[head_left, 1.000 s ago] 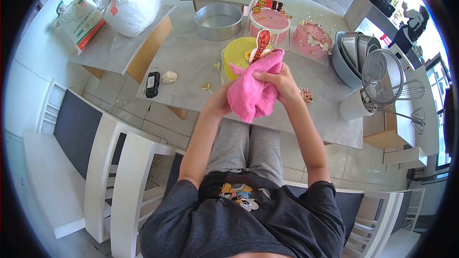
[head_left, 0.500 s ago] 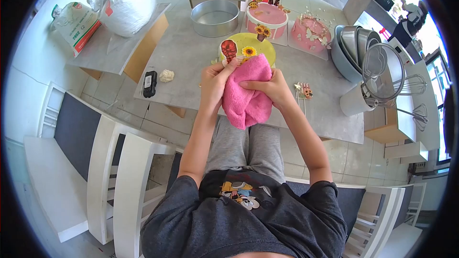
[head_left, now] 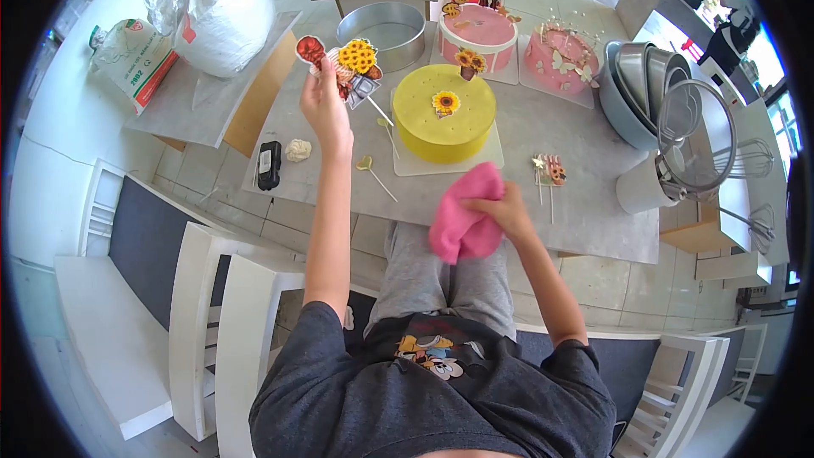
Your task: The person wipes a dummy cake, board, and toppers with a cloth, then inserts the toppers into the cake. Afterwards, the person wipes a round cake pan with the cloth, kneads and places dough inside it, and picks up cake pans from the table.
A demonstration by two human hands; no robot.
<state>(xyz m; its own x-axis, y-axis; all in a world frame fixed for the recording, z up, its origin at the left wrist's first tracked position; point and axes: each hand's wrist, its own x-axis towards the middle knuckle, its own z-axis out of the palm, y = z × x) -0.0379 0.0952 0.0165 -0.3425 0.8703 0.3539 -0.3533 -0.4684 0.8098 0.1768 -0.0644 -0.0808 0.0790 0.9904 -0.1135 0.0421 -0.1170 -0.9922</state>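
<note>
Two hands are occupied on either side of the yellow cake (head_left: pixel 415 110), which sits on a white board (head_left: pixel 409 164) on the grey table (head_left: pixel 598 222). Left of the cake, the left hand (head_left: pixel 325 110) pinches a fanned cluster of picture toppers (head_left: pixel 358 57) between thumb and fingers, raised, with one white stick slanting down toward the cake's left rim; whether it touches cannot be told. On the near side of the cake, the right hand (head_left: pixel 506 208) is closed on a bunched pink cloth (head_left: pixel 465 229). Should that pinch loosen, a card could slip out and fall; a careless dip of the left hand might drive the stick into the cake's side and mark it. The loose cloth, if swung forward, could smear the near face or snag the small card picks (head_left: pixel 556 172) lying to the right of the cake. Before its left side lies a heart pick (head_left: pixel 365 163), easily knocked. A sunflower topper (head_left: pixel 446 103) on the cake and a flowerpot topper (head_left: pixel 470 62) at its far edge crowd the top. Beyond it stand a round tin (head_left: pixel 381 38) and two pink cakes (head_left: pixel 479 27), limiting reach; farther right, stacked bowls (head_left: pixel 619 97) and a sieve (head_left: pixel 694 131) block that side.
</note>
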